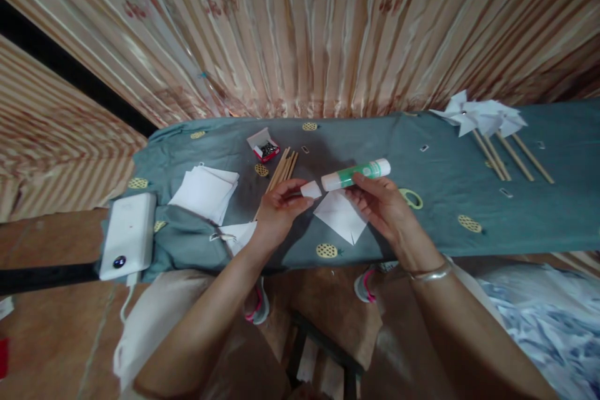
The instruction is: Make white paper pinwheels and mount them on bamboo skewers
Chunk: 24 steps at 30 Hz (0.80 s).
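My right hand (377, 200) grips a green and white glue stick (354, 174), held nearly level above the cloth. Between the fingers of my left hand (281, 203) is its white cap (311, 190), just apart from the glue stick's left end. Below the glue stick lies a white paper square (342, 217) with cut corners. Close beyond my left hand rests a bundle of wooden sticks (284, 169), partly covered by that hand. Another piece of white paper (240, 235) shows beside my left forearm.
A stack of white paper (206, 194) and a white power bank (129, 231) lie at the left. An open red box (265, 147) holds small metal pieces. Yellow-green scissors handles (411, 199) show right of my right hand. Several paper pinwheels (482, 115) lie far right on the green cloth (422, 169).
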### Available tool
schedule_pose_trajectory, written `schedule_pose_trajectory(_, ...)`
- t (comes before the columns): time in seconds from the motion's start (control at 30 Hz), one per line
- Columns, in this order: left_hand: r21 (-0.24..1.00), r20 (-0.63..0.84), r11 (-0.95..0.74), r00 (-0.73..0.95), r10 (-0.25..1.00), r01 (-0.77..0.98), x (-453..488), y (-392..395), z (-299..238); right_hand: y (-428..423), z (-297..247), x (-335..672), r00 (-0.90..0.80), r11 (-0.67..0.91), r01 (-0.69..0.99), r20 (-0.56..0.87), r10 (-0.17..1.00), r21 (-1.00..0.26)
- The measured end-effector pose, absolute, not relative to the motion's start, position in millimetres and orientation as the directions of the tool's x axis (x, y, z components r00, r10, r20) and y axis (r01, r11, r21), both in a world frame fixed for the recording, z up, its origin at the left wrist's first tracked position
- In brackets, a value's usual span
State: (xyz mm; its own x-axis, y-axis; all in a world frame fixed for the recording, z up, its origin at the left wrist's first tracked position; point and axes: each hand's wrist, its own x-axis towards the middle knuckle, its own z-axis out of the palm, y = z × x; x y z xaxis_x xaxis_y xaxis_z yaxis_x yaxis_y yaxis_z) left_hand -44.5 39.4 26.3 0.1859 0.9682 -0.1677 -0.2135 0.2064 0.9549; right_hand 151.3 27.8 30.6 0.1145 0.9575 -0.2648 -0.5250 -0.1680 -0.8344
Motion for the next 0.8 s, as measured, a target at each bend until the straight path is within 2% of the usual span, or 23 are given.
schedule_pose_trajectory(0.2,0.965,-0.129,0.169,0.197,0.972,-0.203,-45,39,26,27,33,146,0.111,-0.198,-0.552,-0.306,0.945,-0.810)
schedule_pose_trajectory(0.43,0.976,-0.114,0.147,0.201,0.973,-0.159,-47,39,22,26,33,146,0.109,-0.196,-0.486,-0.281,0.953,-0.852)
schedule_pose_trajectory(0.8,0.995,-0.005,0.028,0.221,0.975,-0.099,-48,36,24,26,37,139,0.123,-0.225,-0.464,-0.314,0.941,-0.857)
